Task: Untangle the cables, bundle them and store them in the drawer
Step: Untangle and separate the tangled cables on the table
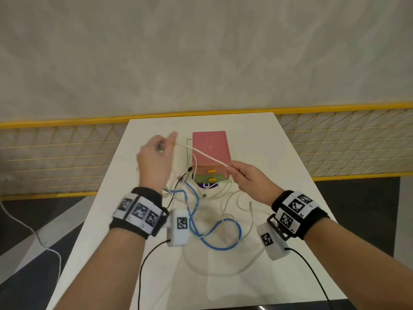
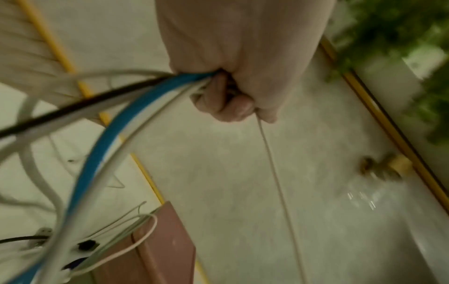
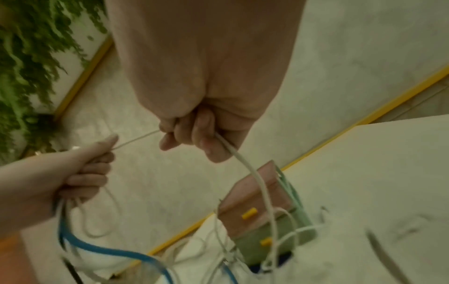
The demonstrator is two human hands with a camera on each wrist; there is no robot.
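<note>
A tangle of cables (image 1: 207, 218) lies on the white table (image 1: 279, 166): a blue one (image 1: 214, 229), several white ones and a thin black one. My left hand (image 1: 156, 157) is raised above the table's left side and grips a bunch of cables (image 2: 136, 96), blue, black and white. A white cable (image 1: 201, 153) runs taut from it to my right hand (image 1: 248, 177), whose curled fingers (image 3: 194, 134) grip it in front of the small drawer unit (image 1: 211, 153). The unit has a pink top and pink and green drawers with yellow handles (image 1: 211, 171).
A yellow mesh fence (image 1: 67, 157) runs behind the table. A dark floor lies on both sides, with a white cord (image 1: 33, 233) on the left. Green foliage (image 2: 401, 38) shows in the wrist views. Black leads run from the wrist cameras.
</note>
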